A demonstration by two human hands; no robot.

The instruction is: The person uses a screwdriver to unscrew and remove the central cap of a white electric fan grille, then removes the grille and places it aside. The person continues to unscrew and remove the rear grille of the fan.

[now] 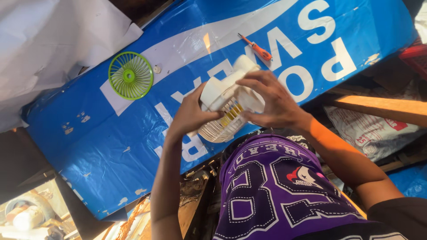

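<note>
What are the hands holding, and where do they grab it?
Both hands hold a small white fan: the left hand grips its body from the side, the right hand covers its back.

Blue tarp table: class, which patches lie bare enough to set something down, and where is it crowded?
Bare: the tarp below the green fan grille, down to its near edge, and the stretch right of the orange screwdriver. Crowded: the middle, where the left hand and right hand hold the white fan body.

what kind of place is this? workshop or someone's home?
Likely an informal repair bench. Both hands hold a small white fan; a detached green fan grille and an orange screwdriver lie on a blue tarp covering the worktop.
</note>
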